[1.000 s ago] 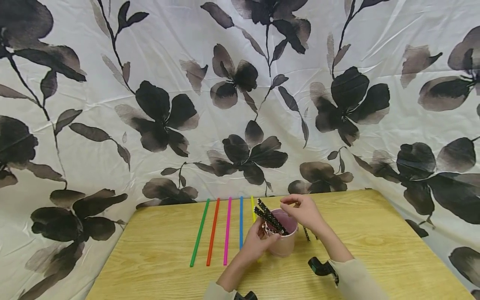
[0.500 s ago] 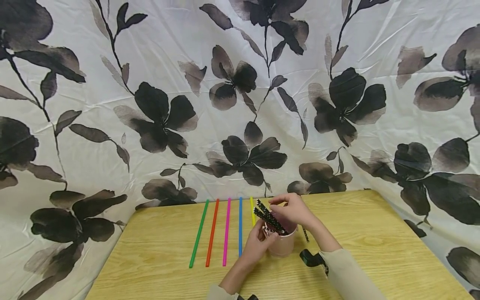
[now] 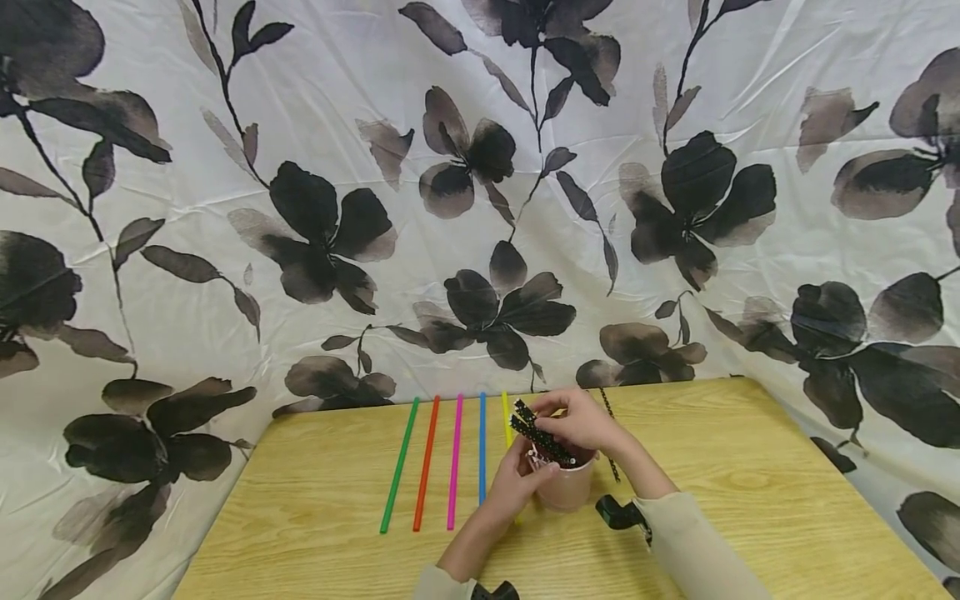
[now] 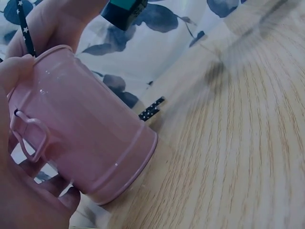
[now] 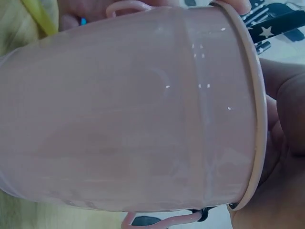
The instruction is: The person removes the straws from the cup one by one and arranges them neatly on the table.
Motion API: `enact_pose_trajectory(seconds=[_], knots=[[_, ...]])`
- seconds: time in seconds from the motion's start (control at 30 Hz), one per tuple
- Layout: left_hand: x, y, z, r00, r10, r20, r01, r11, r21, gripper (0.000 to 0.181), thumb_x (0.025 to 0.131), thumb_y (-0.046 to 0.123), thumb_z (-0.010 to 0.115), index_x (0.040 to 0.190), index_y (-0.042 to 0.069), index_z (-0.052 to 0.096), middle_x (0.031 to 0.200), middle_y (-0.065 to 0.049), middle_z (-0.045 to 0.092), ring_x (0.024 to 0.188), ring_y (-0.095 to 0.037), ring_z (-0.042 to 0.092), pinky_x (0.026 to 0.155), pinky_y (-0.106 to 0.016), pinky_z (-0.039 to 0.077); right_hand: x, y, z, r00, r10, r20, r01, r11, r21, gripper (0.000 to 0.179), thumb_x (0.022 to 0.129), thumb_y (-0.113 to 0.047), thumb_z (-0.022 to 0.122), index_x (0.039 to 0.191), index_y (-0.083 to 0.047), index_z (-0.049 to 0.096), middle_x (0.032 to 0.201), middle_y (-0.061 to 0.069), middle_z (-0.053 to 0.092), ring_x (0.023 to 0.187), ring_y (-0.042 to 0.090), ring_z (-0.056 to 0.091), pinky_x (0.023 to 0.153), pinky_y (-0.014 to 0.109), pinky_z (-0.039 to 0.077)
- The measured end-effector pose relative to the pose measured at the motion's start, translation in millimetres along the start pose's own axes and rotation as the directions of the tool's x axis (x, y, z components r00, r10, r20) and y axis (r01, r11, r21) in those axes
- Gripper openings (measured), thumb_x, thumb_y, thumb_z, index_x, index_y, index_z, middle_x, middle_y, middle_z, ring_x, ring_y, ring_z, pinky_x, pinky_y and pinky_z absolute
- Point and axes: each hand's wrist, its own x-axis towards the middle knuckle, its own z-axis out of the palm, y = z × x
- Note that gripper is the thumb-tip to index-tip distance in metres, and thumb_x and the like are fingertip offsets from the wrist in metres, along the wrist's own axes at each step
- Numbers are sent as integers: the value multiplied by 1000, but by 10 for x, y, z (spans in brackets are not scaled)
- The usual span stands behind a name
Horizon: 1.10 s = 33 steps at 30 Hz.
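A pink metal bucket with small side loops stands on the table. My left hand grips its near left side, thumb at the rim. Several black straws with white stars lean out of the bucket to the left. At the bucket's mouth, my right hand pinches at these black straws with thumb and forefinger. From the right wrist view, the bucket wall fills most of the picture, and one starred straw crosses beyond the rim. The straws' lower ends are hidden inside the bucket.
Left of the bucket, green, red, pink, blue and yellow straws lie side by side. Black patterned straws lie on the table right of the bucket. A floral cloth hangs behind the table.
My right hand has moved left across the bucket's mouth, from its right rim to the black straws. My left hand has kept its grip on the bucket.
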Motion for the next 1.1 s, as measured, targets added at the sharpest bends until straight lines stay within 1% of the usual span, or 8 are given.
enact_pose_trajectory(seconds=[0.13, 0.33, 0.43, 0.5, 0.67, 0.73, 0.83, 1.1], knots=[[5, -7, -8, 1000, -8, 6, 8, 1000, 4, 67, 94, 12, 63, 151, 12, 28, 148, -10, 38, 134, -22, 39, 108, -35, 32, 15, 16, 1, 1000, -17, -8, 17, 1000, -23, 19, 90, -11, 69, 108, -3, 71, 94, 8, 68, 60, 17, 62, 54, 31, 53], [0, -23, -1, 1000, -15, -3, 15, 1000, -8, 63, 93, 11, 64, 147, 9, 32, 145, -13, 41, 132, -26, 42, 105, -33, 37, 36, 32, -10, 990, -49, -134, 38, 996, -87, 17, 88, -10, 71, 103, -3, 73, 92, 7, 70, 65, 16, 62, 58, 29, 52], [-31, -16, -9, 1000, -13, -9, 13, 1000, -11, 59, 93, 8, 64, 143, 4, 35, 143, -16, 43, 130, -29, 44, 102, -30, 40, 31, 13, 6, 982, -53, -182, 46, 998, -44, 17, 88, -9, 71, 103, -1, 72, 93, 6, 70, 70, 15, 63, 63, 28, 53], [-53, 20, -2, 1000, -2, -6, 2, 1000, -19, 57, 92, 6, 64, 142, 1, 36, 142, -19, 44, 129, -32, 45, 100, -29, 42, -9, -101, -8, 978, -64, -198, 64, 998, -6, 17, 89, -6, 70, 103, 2, 71, 93, 9, 70, 75, 20, 64, 67, 29, 53], [-6, 40, 16, 1000, 4, -16, -5, 1000, -10, 57, 93, 6, 64, 143, 1, 36, 140, -18, 45, 128, -31, 46, 100, -28, 42, -7, -223, -126, 967, -97, -237, 111, 993, 47, 19, 90, -6, 68, 106, 4, 68, 95, 13, 70, 83, 25, 63, 68, 32, 54], [17, 21, 13, 1000, -3, -24, 3, 1000, 8, 58, 93, 8, 64, 144, 4, 36, 140, -16, 45, 128, -29, 46, 100, -29, 41, 27, -190, -180, 963, -106, -247, 126, 990, 69, 23, 91, -10, 69, 110, 4, 67, 97, 13, 69, 83, 24, 63, 67, 35, 55], [16, 36, 6, 1000, -14, -25, 15, 999, 39, 58, 93, 11, 65, 144, 7, 38, 140, -12, 46, 128, -25, 46, 102, -32, 39, 17, -270, -259, 956, -117, -268, 147, 984, 96, 26, 91, -11, 68, 112, 4, 66, 99, 13, 69, 83, 23, 63, 66, 37, 56], [-15, -14, -13, 999, -32, -25, 33, 998, 49, 59, 93, 13, 65, 144, 9, 37, 141, -12, 45, 131, -26, 43, 108, -41, 33, -36, -449, -424, 928, -152, -340, 214, 965, 153, 30, 93, -9, 66, 118, 7, 63, 93, 15, 68, 73, 16, 63, 61, 33, 56]])
